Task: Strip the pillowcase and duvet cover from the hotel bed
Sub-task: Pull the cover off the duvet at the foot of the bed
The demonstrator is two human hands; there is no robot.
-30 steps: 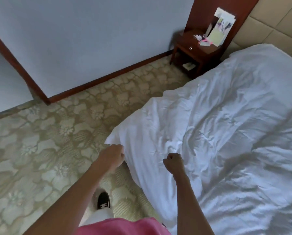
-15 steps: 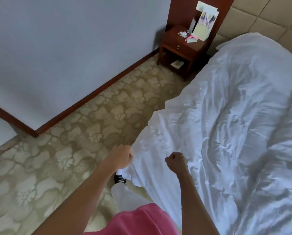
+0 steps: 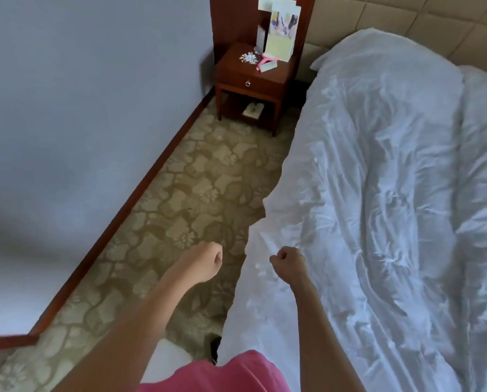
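No text can be read; the cards (image 3: 280,32) on the nightstand (image 3: 253,77) are too blurred

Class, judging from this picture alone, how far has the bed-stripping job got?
Done: nothing visibly; the duvet cover lies over the bed and the pillow looks cased. In hand: nothing clearly; left hand and right hand are fisted, their grip empty. Left: both strippings.

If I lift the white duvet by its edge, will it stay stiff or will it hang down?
The duvet would probably hang down limp: its surface is full of soft creases and its edge droops over the bed side. It looks puffy, so likely bulky but fairly light. A corner would probably trail the rest behind it.
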